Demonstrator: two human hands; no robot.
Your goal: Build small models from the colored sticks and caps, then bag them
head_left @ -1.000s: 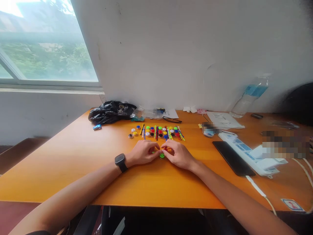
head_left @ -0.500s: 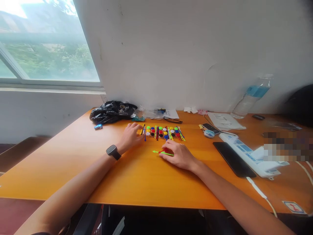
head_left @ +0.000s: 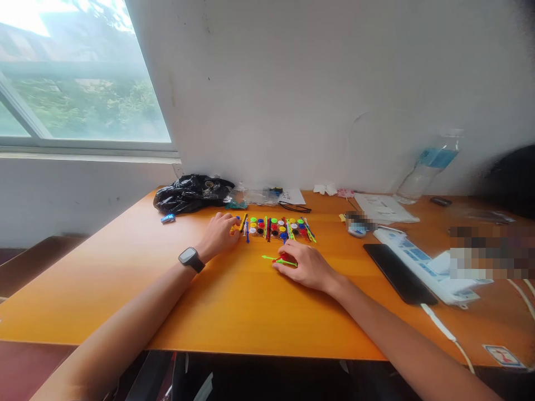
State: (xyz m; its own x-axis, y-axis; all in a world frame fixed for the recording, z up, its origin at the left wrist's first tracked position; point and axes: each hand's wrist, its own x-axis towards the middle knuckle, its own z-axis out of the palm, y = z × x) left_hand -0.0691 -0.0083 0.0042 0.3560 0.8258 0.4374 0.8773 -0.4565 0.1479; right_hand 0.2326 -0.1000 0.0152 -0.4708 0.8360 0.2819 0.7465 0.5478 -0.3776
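Several small round plastic pieces (head_left: 275,227) in many colours lie in neat blocks, with thin arrow-tipped plastic sticks (head_left: 268,228) between them. At the left end of this row my left hand (head_left: 220,234), with a black watch on its wrist, has its fingers curled down over some round pieces beside the yellow stick (head_left: 243,223). Its fingertips partly hide what they hold. Nearer to me, my right hand (head_left: 308,265) rests on the table, thumb and fingers closed on a light green arrow-tipped stick (head_left: 267,257) and a red piece that is mostly covered.
A black plastic bag (head_left: 192,194) and a small blue packet (head_left: 168,219) lie at the back left. To the right are a black phone (head_left: 397,273) on a cable, a white power strip (head_left: 422,267) and a clear bottle (head_left: 432,167). Black-framed glasses (head_left: 295,208) lie behind the row.
My left hand has shifted slightly left, away from the yellow stick, uncovering some pieces. My right hand stays almost still with the green stick.
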